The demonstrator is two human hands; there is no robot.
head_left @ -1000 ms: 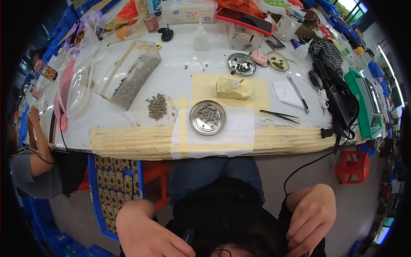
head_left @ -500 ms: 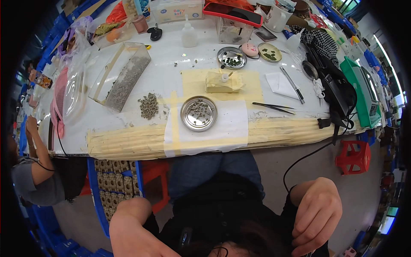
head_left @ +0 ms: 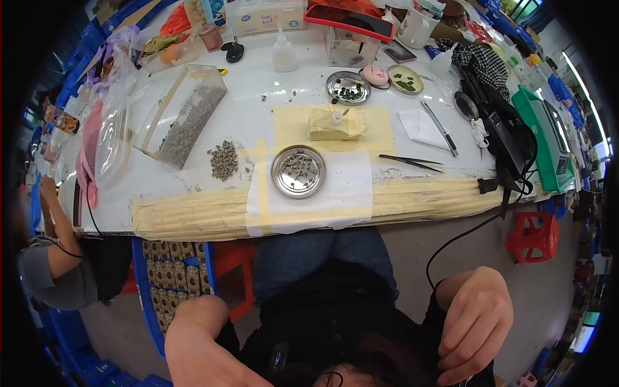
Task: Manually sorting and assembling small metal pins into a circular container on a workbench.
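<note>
Both my hands are raised close to my body, off the table. My left hand (head_left: pixel 203 348) is bent at the wrist at the lower left; its fingers run out of the picture, so their grip is hidden. My right hand (head_left: pixel 478 322) is at the lower right with its fingers curled in. A thin shiny bit shows at its fingertips by the lower edge, too small to name. On the table, nearest to me, a round metal dish (head_left: pixel 298 189) of small greyish pieces stands on white paper (head_left: pixel 348 200). Black tweezers (head_left: pixel 411 162) lie right of it.
Left of the dish are a pile of small grey pieces (head_left: pixel 224 161) and a clear box (head_left: pixel 193 122) of grey granules. A tape-wrapped block (head_left: pixel 334 127) stands behind it. A blue tray (head_left: pixel 155 309) and red stool (head_left: pixel 532 237) are below. Another person's arm (head_left: pixel 61 226) is far left.
My right hand has shifted very slightly left. The table's things look the same, with only a tiny shift of the whole view.
</note>
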